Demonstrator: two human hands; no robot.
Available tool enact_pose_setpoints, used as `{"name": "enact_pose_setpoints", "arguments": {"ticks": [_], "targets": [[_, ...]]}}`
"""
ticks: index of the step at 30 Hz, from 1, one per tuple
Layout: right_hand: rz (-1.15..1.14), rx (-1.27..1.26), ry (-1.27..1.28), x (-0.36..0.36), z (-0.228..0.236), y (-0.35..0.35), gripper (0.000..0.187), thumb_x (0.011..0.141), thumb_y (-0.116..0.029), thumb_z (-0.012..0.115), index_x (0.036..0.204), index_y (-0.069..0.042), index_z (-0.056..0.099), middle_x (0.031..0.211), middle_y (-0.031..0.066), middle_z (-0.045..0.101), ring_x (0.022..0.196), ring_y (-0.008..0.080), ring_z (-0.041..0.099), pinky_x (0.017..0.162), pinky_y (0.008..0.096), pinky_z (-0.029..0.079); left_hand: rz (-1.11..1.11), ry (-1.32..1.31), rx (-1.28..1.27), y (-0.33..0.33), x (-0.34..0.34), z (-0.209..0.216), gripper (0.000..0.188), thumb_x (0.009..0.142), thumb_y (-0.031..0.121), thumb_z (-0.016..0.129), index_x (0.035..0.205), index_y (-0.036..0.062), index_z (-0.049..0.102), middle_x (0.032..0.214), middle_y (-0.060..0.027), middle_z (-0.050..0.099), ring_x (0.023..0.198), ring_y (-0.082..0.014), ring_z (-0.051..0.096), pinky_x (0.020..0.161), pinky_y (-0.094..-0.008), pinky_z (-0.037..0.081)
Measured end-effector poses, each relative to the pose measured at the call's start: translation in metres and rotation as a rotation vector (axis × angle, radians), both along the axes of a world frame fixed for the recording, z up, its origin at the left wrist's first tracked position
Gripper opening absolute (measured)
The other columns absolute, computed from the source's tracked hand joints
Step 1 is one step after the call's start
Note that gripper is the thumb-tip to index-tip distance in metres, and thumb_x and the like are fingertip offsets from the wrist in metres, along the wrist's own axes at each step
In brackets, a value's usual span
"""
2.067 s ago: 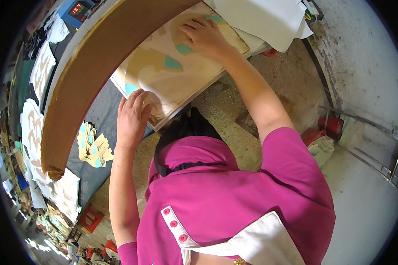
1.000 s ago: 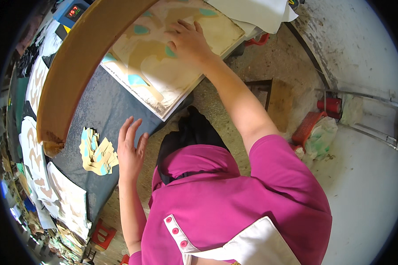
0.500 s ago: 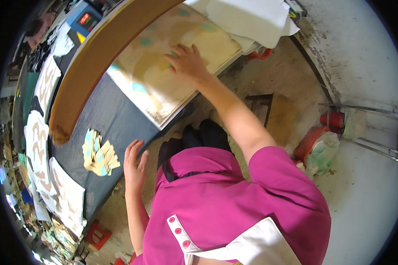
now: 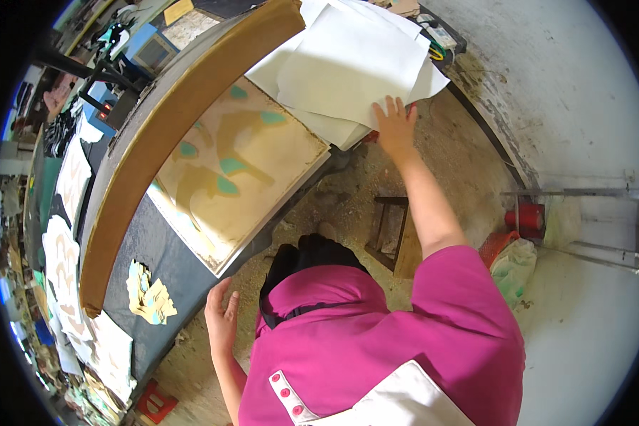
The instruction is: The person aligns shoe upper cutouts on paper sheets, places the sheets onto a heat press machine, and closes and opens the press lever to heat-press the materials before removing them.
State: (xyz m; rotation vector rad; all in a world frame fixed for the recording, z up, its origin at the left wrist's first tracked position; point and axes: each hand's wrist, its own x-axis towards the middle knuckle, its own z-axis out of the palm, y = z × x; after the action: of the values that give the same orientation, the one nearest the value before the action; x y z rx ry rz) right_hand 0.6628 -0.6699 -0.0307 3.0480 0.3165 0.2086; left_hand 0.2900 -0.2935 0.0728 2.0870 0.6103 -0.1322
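Note:
My right hand (image 4: 396, 131) is stretched out to the far right, fingers spread, its tips at the near right edge of a stack of large white sheets (image 4: 351, 67). It holds nothing that I can see. My left hand (image 4: 222, 316) hangs beside the table's near edge with its fingers loosely apart and nothing in them. Between the hands and farther off lies a flat square panel (image 4: 255, 192) with tan and teal patches, its edges dirty. A small heap of cut cream and teal pieces (image 4: 150, 298) sits on the dark table (image 4: 184, 263) to the left.
A long brown curved edge (image 4: 142, 156) of a raised fixture spans the table above the panel. White sheets with tan shapes (image 4: 64, 266) lie at the left. On the floor stand a wooden stool (image 4: 397, 238), a red basket (image 4: 495, 247) and a red plastic stool (image 4: 156, 401).
My right hand has moved from the patterned panel rightward to the white sheets' edge. My view has shifted, so more of the sheets shows. My left hand stays low beside the table.

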Motion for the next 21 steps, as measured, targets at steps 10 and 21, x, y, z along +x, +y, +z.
{"name": "enact_pose_setpoints", "arguments": {"ticks": [10, 21], "targets": [[0.387, -0.032, -0.391, 0.079, 0.075, -0.065, 0.017, 0.093, -0.022, 0.052, 0.102, -0.023, 0.066, 0.105, -0.0024, 0.065, 0.118, 0.0199, 0.056, 0.106, 0.0634, 0.026, -0.196, 0.012, 0.062, -0.051, 0.06, 0.032, 0.033, 0.088, 0.014, 0.065, 0.119, 0.0028, 0.061, 0.117, -0.0161, 0.063, 0.111, -0.0326, 0.06, 0.095, -0.0371, 0.046], [0.746, 0.063, -0.209, -0.128, 0.341, -0.057, 0.014, 0.083, -0.015, 0.061, 0.093, -0.01, 0.069, 0.084, 0.0087, 0.064, 0.089, 0.0275, 0.063, 0.099, 0.0521, 0.045, -0.518, -0.297, 0.129, -0.099, 0.132, 0.098, 0.083, 0.068, 0.01, 0.08, 0.142, 0.0141, 0.043, 0.149, -0.0181, 0.033, 0.138, -0.038, 0.032, 0.112, -0.0414, 0.034]]}}
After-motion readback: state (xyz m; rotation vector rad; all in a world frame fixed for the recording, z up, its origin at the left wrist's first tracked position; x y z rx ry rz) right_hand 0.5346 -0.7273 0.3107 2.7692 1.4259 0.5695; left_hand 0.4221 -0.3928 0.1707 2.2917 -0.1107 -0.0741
